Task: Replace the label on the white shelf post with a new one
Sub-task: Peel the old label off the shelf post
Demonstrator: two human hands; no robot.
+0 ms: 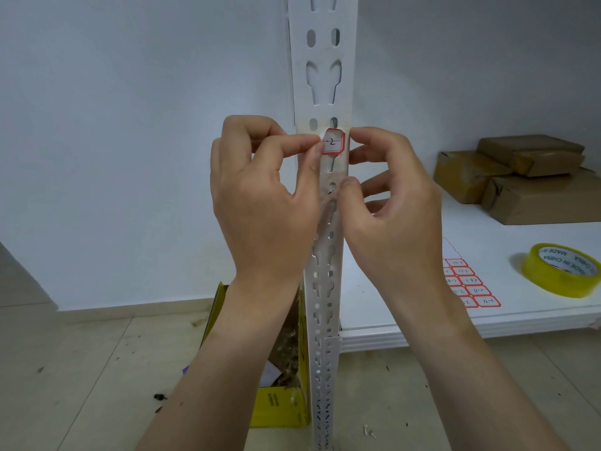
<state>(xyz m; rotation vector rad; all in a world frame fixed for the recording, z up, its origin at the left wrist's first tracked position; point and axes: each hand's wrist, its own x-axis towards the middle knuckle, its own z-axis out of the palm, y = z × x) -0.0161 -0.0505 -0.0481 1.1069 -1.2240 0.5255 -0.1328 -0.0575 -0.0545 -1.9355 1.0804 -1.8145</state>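
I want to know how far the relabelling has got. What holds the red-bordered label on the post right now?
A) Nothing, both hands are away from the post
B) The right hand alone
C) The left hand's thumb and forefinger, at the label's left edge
C: the left hand pinches the left edge of the label on the white shelf post; the right hand is at the post's right edge.

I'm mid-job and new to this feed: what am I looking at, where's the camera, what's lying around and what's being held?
No machine here: these are a person's bare hands, filmed by one camera on their head that looks forward and down. The left hand pinches the left corner of the red-edged label on the white post. The right hand grips the post beside it. On the shelf lie a label sheet, a tape roll and brown parcels. A yellow box stands on the floor.
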